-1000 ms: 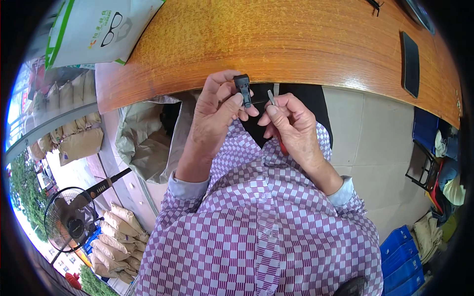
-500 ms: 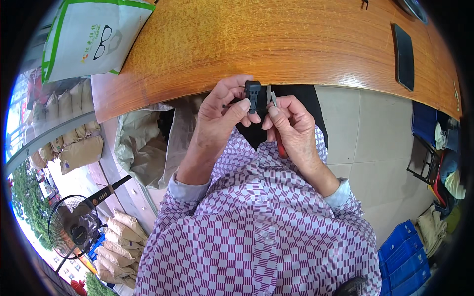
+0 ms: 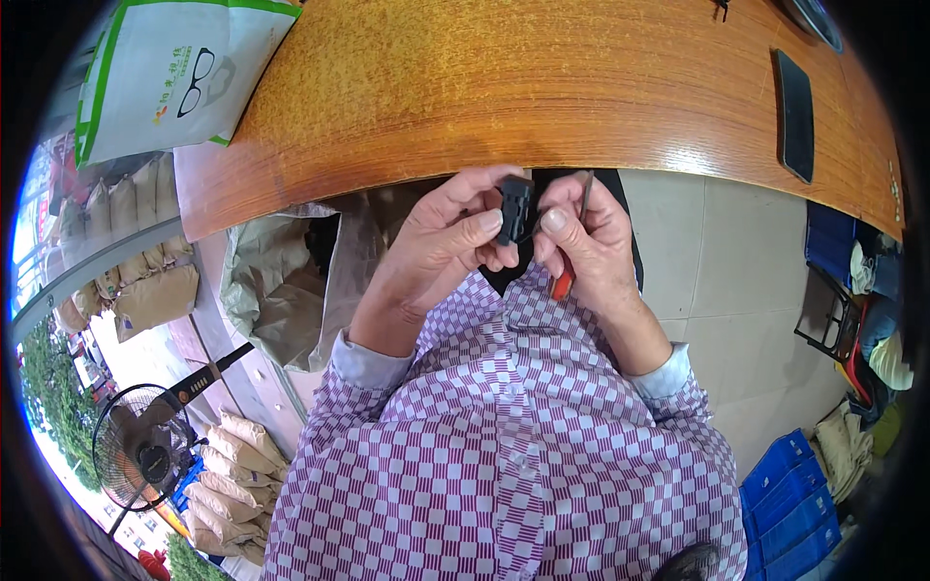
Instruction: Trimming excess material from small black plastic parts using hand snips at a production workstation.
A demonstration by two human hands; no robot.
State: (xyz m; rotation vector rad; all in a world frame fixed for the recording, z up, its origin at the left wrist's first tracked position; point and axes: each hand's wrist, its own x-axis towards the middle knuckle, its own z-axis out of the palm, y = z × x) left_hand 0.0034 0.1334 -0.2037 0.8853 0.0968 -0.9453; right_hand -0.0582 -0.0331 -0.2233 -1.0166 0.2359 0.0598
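Between the thumb and fingers of my left hand (image 3: 441, 242) is a small black plastic piece (image 3: 515, 205), blocky, with ridges and recesses along its side. It stands nearly upright, just off the table's near edge. To its right, my right hand (image 3: 593, 237) is closed around a tool with a red handle (image 3: 562, 283). A thin metal blade (image 3: 587, 192) points up past the fingers; its exact kind is not clear. Both hands are above my lap, close together, and the blade is apart from the black piece.
The wooden table (image 3: 436, 97) curves across the front. On it lie a white bag with green edges (image 3: 194, 87) and a black phone (image 3: 794, 116). An open plastic sack (image 3: 281, 281) stands below left, near a fan (image 3: 145, 445). Blue folded material (image 3: 790, 504) lies lower right.
My right hand has turned the tool, so its blade tip now points up and away from the black piece. My left hand has shifted slightly right and down with that piece.
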